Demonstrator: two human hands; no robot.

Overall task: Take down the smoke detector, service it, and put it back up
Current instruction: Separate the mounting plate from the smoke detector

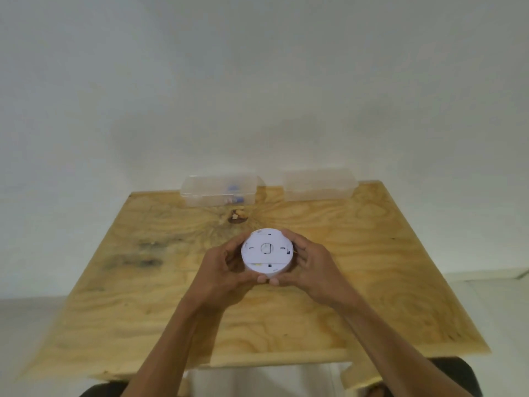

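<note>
A round white smoke detector (pixel 267 250) is held over the middle of the plywood table (pixel 372 282), its back face turned up toward me, showing slots and a small central hub. My left hand (pixel 226 270) wraps its left side. Its right side is gripped by my right hand (pixel 310 265). Both thumbs meet at the detector's near edge, and fingers curl behind its far edge. The underside of the detector is hidden.
Two clear plastic boxes stand at the table's far edge against the white wall: the left box (pixel 220 190) holds small blue items, the right box (pixel 319 184) looks empty. A dark knot (pixel 237 216) marks the wood beyond the detector.
</note>
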